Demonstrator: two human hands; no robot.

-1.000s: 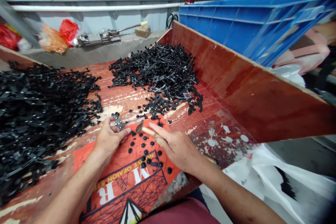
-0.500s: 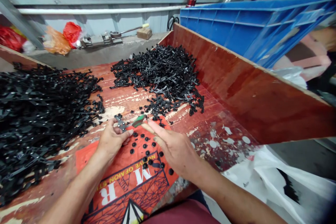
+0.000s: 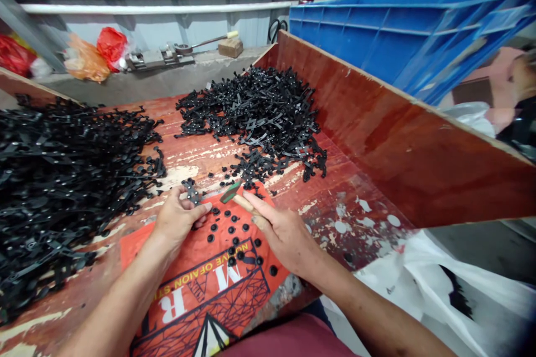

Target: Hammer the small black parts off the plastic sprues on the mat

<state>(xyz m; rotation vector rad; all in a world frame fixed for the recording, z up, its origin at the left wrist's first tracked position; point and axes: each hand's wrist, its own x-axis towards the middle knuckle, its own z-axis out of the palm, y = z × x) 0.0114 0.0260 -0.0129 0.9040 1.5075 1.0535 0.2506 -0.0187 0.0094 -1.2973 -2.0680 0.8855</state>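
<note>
My left hand [image 3: 181,216] is closed, thumb and fingers gripping a small dark bracket [image 3: 191,191] dotted with pale studs. In my right hand [image 3: 285,234] is a small hammer [image 3: 245,203] with a pale wooden handle and a green head, held just right of the bracket and apart from it. Under both hands lies a red printed cloth [image 3: 196,268]. Several round black caps [image 3: 231,230] are scattered on it between my hands. The fingertips behind the bracket are partly hidden.
A large heap of black parts [image 3: 67,178] covers the left side; another black heap [image 3: 255,111] lies farther back. A reddish board [image 3: 377,134] walls the right side, with a blue crate [image 3: 355,39] beyond it. A metal tool [image 3: 161,57] and wooden block [image 3: 230,47] sit at the back.
The hammer head has shifted a little to the right, away from the bracket, with my right hand. My left hand keeps its hold on the bracket, nearly still.
</note>
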